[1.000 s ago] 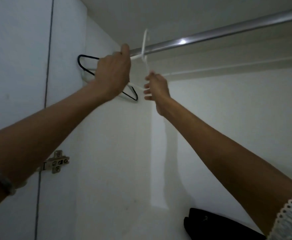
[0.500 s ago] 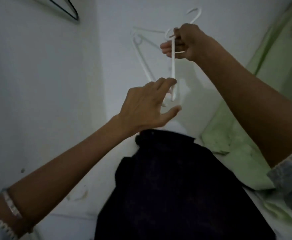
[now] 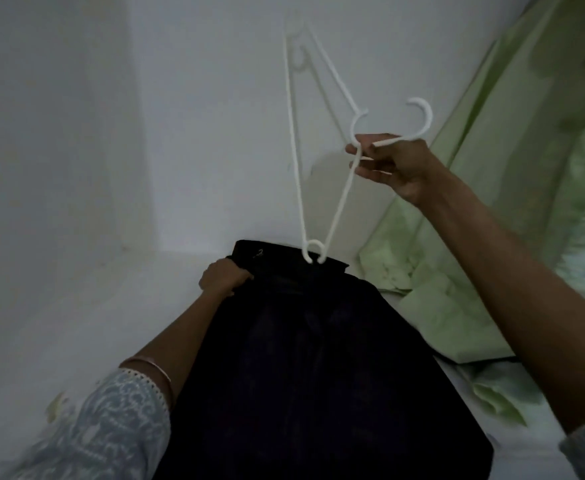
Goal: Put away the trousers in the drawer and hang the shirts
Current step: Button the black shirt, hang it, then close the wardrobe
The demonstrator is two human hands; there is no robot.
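The right grip (image 3: 391,164), at two o'clock in the view, pinches a white hanger (image 3: 341,202) at the neck just below its hook, which curls up toward one o'clock. The hanger hangs on end, and its lower shoulder loop meets the top edge of a dark garment (image 3: 301,358) near the centre. The left grip (image 3: 223,277), at nine o'clock from that loop, clutches the garment's top edge. The garment spreads toward six o'clock over a white surface (image 3: 76,323). Green cloth (image 3: 491,168) drapes at three o'clock.
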